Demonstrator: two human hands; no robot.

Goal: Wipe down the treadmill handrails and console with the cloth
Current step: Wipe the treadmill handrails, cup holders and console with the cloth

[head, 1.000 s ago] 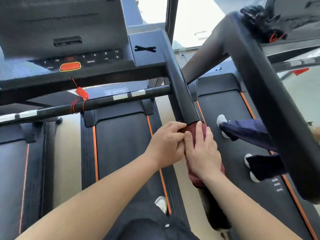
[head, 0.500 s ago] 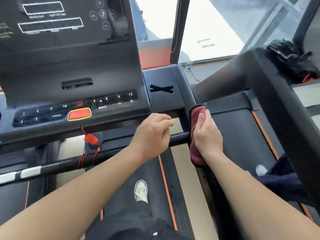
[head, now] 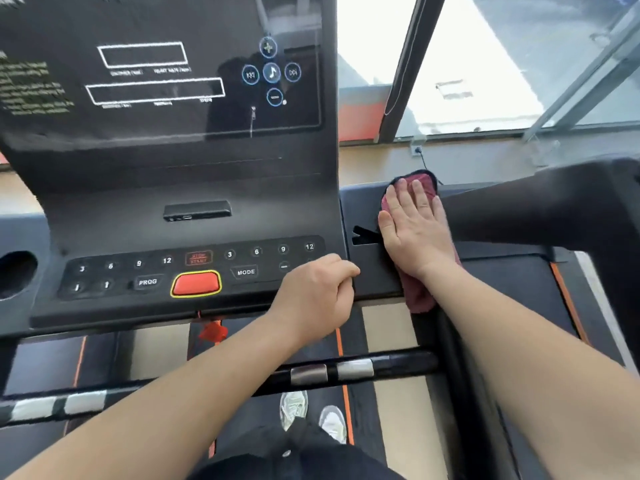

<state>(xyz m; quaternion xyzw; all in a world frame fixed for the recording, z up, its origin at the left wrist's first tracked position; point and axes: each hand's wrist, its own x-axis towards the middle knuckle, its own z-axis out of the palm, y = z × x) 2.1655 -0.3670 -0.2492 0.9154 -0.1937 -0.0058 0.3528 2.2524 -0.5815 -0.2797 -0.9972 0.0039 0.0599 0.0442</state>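
A dark red cloth (head: 419,292) lies over the right end of the treadmill console (head: 194,188), where the right handrail (head: 460,358) joins it. My right hand (head: 414,230) presses flat on the cloth with straight fingers. The cloth's lower end hangs over the console's front edge. My left hand (head: 317,292) rests with curled fingers on the console's front edge, just right of the button panel, and holds nothing that I can see. The front crossbar (head: 353,368) with silver sensor plates runs below both forearms.
An orange stop button (head: 196,283) and a red safety clip (head: 212,331) sit left of my left hand. A neighbouring treadmill's thick black arm (head: 540,209) crosses at the right. A cup holder (head: 15,275) is at far left. Windows are behind.
My right hand has slid the cloth up the right handrail onto the console's right end and flattened on it. My left hand left the crossbar for the console's front edge. The view tilted up.
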